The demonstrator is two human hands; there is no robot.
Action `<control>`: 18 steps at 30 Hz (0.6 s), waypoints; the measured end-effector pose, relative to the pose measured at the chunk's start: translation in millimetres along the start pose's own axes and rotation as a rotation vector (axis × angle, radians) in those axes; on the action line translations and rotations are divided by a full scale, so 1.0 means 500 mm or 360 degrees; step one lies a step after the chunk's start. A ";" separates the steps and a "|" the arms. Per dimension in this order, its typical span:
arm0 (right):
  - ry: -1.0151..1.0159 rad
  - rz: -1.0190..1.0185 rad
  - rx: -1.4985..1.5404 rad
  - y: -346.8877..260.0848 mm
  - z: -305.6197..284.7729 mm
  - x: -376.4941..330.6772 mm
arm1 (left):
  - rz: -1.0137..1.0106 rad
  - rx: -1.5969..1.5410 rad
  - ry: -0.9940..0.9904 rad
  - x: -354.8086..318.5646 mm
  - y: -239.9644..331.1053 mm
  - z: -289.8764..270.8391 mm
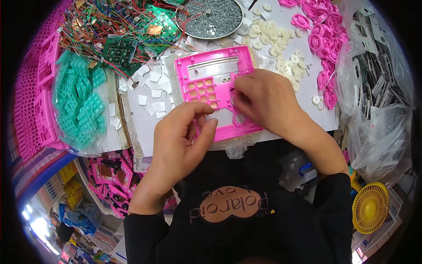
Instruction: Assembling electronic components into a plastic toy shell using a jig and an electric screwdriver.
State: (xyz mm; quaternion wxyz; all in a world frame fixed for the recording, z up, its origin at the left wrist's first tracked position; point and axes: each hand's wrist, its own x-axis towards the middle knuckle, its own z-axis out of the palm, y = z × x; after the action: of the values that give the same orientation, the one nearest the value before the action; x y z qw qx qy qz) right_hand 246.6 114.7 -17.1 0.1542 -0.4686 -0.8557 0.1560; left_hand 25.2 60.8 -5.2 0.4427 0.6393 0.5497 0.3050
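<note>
Black-sleeved right hand (268, 99), fingers bent over the right side of a pink plastic rectangular panel (223, 91); can't tell if they're pinching anything! Left hand (176, 143) half-curled, thumb and forefinger parted, over its lower left. Beyond: cream round plastic discs (275, 38), a round metal-rimmed tray (210, 38) of small grey pieces (211, 16).

Keypads (75, 102) left of panel (223, 93) — dish (242, 16) behind, circuit boards (118, 53) behind-left

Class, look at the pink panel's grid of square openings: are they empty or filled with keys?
Empty: a tan surface shows through the square openings of the pink panel, without keys.
</note>
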 end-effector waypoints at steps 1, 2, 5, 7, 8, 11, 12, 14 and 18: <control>-0.0022 0.0023 -0.0025 -0.004 -0.001 0.004 | -0.0004 0.0005 -0.0002 0.001 0.000 -0.002; -0.0073 0.0041 -0.0028 -0.005 -0.003 0.008 | -0.0006 0.0009 -0.0006 0.002 0.001 -0.003; -0.0165 0.0025 -0.0063 -0.004 -0.009 0.020 | 0.0015 0.0025 -0.0040 0.007 0.004 -0.008; -0.0145 -0.0061 -0.0107 -0.001 -0.010 0.025 | 0.0015 0.0022 0.0018 0.017 0.009 -0.010; -0.0184 -0.0043 -0.0105 -0.006 -0.014 0.026 | 0.0016 0.0021 0.0046 0.023 0.011 -0.012; -0.0267 0.0012 -0.0129 -0.018 -0.019 0.031 | 0.0090 0.0118 0.0106 0.052 0.016 -0.024; -0.0277 0.0034 -0.0154 -0.021 -0.019 0.031 | 0.0231 0.0237 0.0139 0.072 0.013 -0.029; -0.0301 0.0110 -0.0200 -0.026 -0.018 0.031 | 0.0519 0.0474 0.0205 0.136 0.002 -0.039; -0.0321 0.0184 -0.0234 -0.034 -0.011 0.025 | 0.1021 0.1002 0.0423 0.319 -0.032 -0.030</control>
State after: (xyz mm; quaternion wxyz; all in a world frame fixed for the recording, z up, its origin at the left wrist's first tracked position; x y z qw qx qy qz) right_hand 229.6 117.2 -3.9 0.0232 -0.5090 -0.8476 0.1479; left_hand 38.5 219.7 -29.0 0.0365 0.8356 0.4420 0.3241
